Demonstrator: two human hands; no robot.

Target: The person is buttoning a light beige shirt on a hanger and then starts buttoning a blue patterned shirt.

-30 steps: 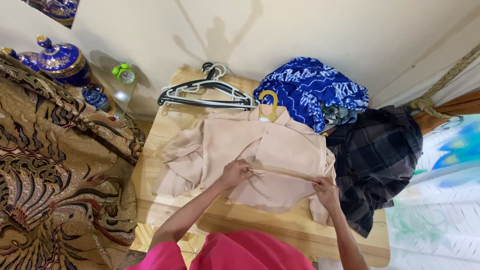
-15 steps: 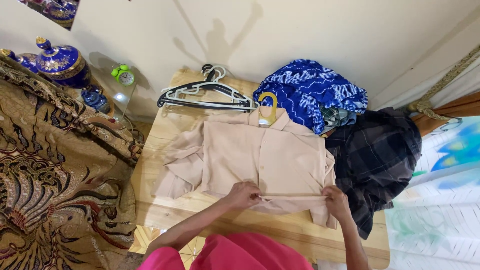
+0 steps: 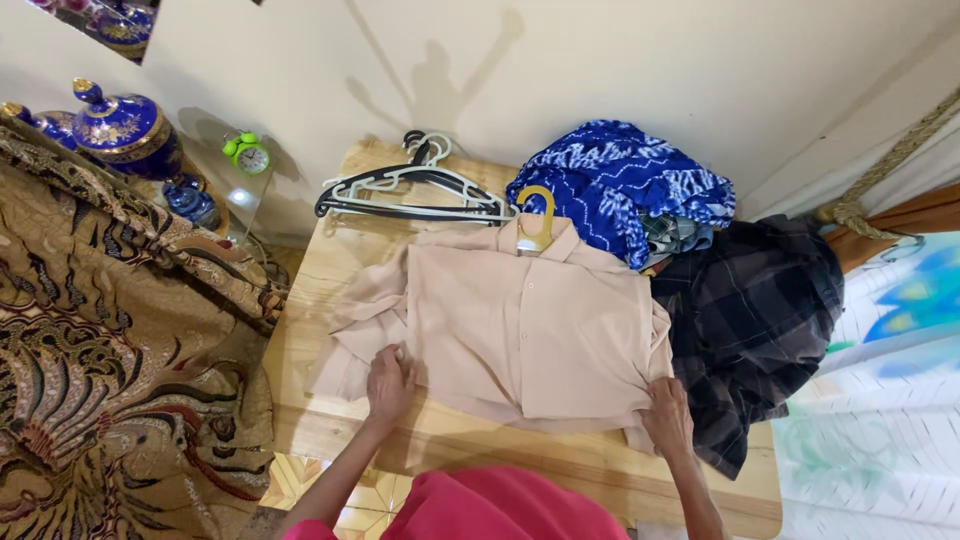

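Your hands had let go of the hem and spread apart: left hand (image 3: pixel 389 383) and right hand (image 3: pixel 667 414) pressed flat, fingers open, on the shirt (image 3: pixel 525 325) at lower centre of the frame.

You see matt beige cloth shirt (image 3: pixel 520 325), pale unvarnished wood table (image 3: pixel 320 290), glossy plastic hangers (image 3: pixel 410 185), glazed blue jar (image 3: pixel 118 125).

Both arms reach forward, forearms bare, pink sleeves near the shoulders. Left hand (image 3: pixel 389 384) lies palm down, fingers loosely together. Right hand (image 3: pixel 667 416) also palm down, fingers curled at the tips, wrists well apart
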